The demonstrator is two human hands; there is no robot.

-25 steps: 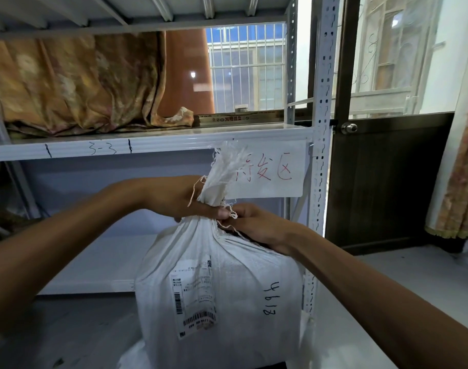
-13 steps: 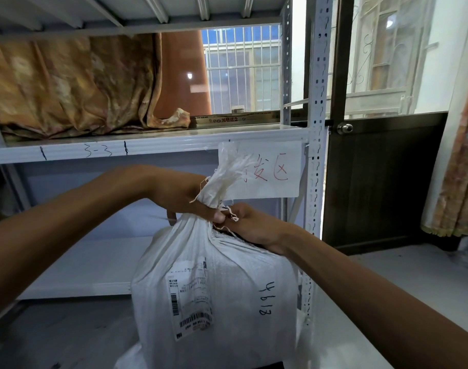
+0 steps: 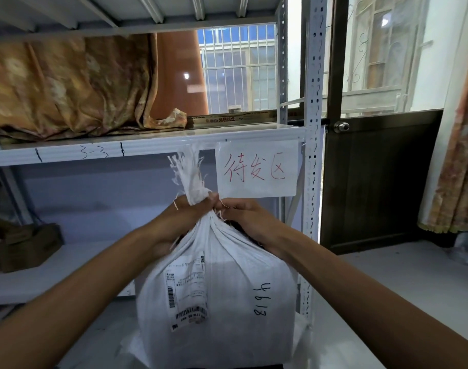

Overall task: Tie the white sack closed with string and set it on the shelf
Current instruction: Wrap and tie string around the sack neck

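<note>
the bulging white woven-plastic sack [image 3: 214, 283] stands upright low in front of the grey metal shelving unit [image 3: 147, 145], not yet on any shelf board. its mouth is gathered into a tight neck, with a frayed white tuft [image 3: 191, 177] standing straight up above the grip. the left hand [image 3: 179, 219] is curled around the neck from its side, fingers closed on the bunched fabric; the right hand [image 3: 243, 217] meets it from the other side, its fingertips pinched at the same spot. short ends of thin white string [image 3: 175, 205] poke out by the knuckles, but whether a finished knot sits under the fingers cannot be told. my reading is that the tying is near its end or just being tightened, and the whole placing step is left.

a shipping label with barcodes [image 3: 187, 288] and a handwritten number face the camera on the sack's front. a white paper sign with red handwriting [image 3: 256, 169] hangs from the shelf edge just behind the tuft. the upper board carries a crumpled orange-brown patterned cloth [image 3: 67, 86]; the lower white board [image 3: 41, 278] holds a dark brown box [image 3: 25, 246] at the far left, well apart from the sack, leaving open room beside it. the perforated white upright post [image 3: 314, 129] stands close on the right, so the lift will likely need to steer left of it and under the paper sign.
</note>
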